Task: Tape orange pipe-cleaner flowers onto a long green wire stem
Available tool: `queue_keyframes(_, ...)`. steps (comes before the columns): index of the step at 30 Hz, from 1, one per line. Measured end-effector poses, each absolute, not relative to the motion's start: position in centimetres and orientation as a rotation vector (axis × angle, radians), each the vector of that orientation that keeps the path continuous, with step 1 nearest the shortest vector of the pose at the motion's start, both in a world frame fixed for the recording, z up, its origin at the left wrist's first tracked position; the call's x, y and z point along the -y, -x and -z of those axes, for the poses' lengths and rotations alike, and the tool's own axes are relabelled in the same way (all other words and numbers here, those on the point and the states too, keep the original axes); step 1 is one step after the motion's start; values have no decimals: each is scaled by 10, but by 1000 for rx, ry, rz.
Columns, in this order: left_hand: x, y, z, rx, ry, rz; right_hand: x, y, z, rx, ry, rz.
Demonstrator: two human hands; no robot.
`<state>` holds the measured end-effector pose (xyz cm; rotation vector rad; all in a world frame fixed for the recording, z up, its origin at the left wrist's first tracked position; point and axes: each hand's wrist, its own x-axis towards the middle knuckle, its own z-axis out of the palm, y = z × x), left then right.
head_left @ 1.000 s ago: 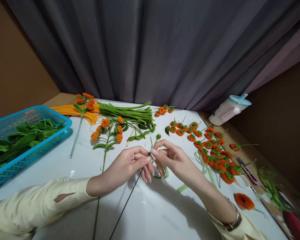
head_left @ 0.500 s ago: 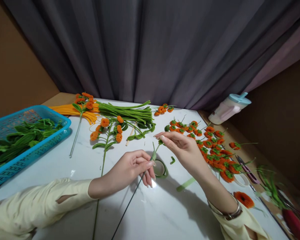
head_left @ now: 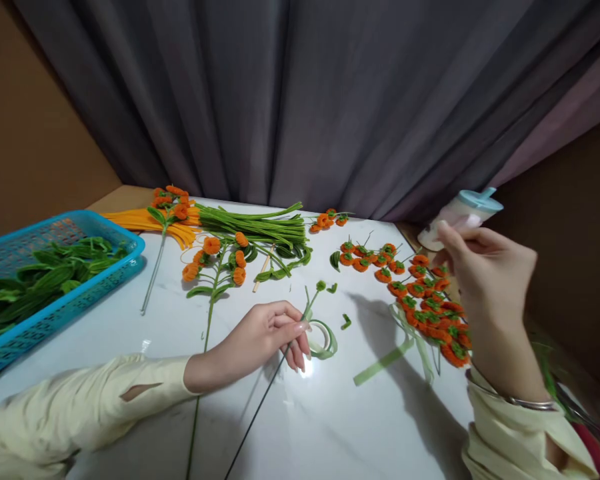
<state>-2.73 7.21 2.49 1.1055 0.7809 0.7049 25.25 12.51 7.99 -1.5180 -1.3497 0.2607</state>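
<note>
My left hand [head_left: 267, 333] pinches a thin dark stem [head_left: 260, 407] topped by a small green bud [head_left: 321, 286]. Beside its fingers lies a roll of pale green tape [head_left: 325, 340]. My right hand [head_left: 490, 280] is raised at the right, its thumb and fingers pressed together; whatever they hold, if anything, cannot be made out. Below and left of it lie orange flowers with green tops [head_left: 425, 307]. Pale green tape strips [head_left: 383, 362] rest on the table between the hands.
A blue basket [head_left: 80, 303] of green leaves stands left. Behind lie green stems [head_left: 260, 227], orange stems [head_left: 140, 221] and a finished-looking flower branch [head_left: 211, 303]. A lidded cup [head_left: 480, 203] stands behind my right hand. A dark curtain hangs at the back.
My right hand has moved away from the green bud, to the right and up, in front of the cup. More pale green tape shows near the flowers. My left hand still holds the stem in nearly the same place.
</note>
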Motion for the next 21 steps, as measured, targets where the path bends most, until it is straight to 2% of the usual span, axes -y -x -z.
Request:
queue_keyframes(5, -73, 28, -27, -785, -1111, -726, -124, -260, -89, 1545, 1544, -438)
queue_keyframes(9, -73, 28, -28, -779, -1117, -749, -123, -234, -88, 1999, 1656, -1098)
queue_keyframes(12, -72, 27, -27, -784, -1132, -764, -119, -199, -72, 2034, 1325, -1384)
queue_keyframes(16, -72, 27, -27, -790, -1146, -762, -109, -160, -48, 1873, 1077, -1526)
queue_keyframes(21, -73, 29, -27, -784, -1154, -773, -98, -149, -38, 1768, 1052, -1486)
